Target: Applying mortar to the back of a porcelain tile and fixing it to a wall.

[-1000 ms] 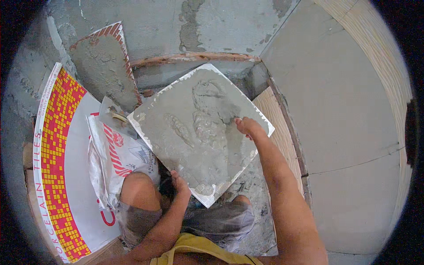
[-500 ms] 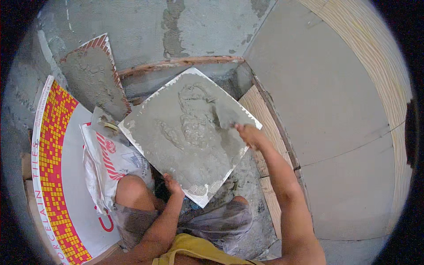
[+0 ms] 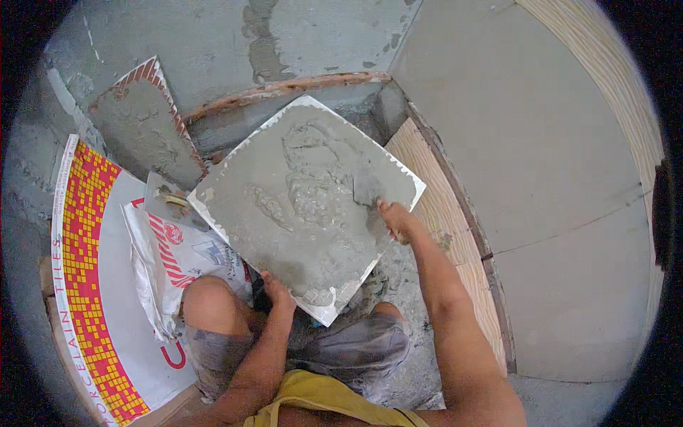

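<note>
A square tile rests tilted over my knees, one corner toward me, its face spread with wet grey mortar. My left hand is closed on its lower left edge, thumb on the rim and the other fingers hidden beneath. In my right hand is a trowel, whose blade lies against the mortar on the tile's right part. The fist covers the trowel's handle. Thicker mortar lumps and ridges sit around the tile's middle.
Left of the tile lie a white sack with red stripes and a printed tile carton. A second mortar-coated tile leans on the back wall. Wood-patterned tiles line the right, beside a grey wall panel.
The trowel blade has turned a little and lies flatter on the mortar, and my right hand has moved slightly left. My left hand keeps its hold. The whole view has shifted slightly.
</note>
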`<state>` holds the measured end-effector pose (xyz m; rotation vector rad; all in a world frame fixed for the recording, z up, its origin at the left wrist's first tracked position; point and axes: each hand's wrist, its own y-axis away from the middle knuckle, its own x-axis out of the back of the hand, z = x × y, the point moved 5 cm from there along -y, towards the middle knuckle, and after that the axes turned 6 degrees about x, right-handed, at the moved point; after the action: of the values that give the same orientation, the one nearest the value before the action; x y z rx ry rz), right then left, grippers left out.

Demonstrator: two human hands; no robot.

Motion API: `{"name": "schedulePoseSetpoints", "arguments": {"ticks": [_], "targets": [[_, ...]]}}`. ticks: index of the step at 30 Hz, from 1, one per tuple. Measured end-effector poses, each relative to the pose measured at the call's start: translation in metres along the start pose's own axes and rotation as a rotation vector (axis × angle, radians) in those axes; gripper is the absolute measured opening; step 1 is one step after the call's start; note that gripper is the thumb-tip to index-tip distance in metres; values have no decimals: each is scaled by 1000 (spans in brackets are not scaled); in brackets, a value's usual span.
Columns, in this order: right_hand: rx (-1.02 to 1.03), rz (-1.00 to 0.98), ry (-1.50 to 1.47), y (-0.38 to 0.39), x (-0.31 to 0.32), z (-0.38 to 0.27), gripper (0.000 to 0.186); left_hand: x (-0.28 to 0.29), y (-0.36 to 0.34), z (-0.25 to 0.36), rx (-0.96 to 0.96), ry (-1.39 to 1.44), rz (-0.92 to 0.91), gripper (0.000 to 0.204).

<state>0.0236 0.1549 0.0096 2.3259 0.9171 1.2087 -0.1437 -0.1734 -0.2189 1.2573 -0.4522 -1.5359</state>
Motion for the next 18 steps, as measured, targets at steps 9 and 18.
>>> {"name": "schedulePoseSetpoints", "arguments": {"ticks": [9, 18], "targets": [[23, -27, 221, 135, 38, 66, 62, -7, 19, 20, 41, -121, -37, 66], [-170, 194, 17, 203, 2, 264, 49, -36, 57, 31, 21, -303, -84, 68]]}}
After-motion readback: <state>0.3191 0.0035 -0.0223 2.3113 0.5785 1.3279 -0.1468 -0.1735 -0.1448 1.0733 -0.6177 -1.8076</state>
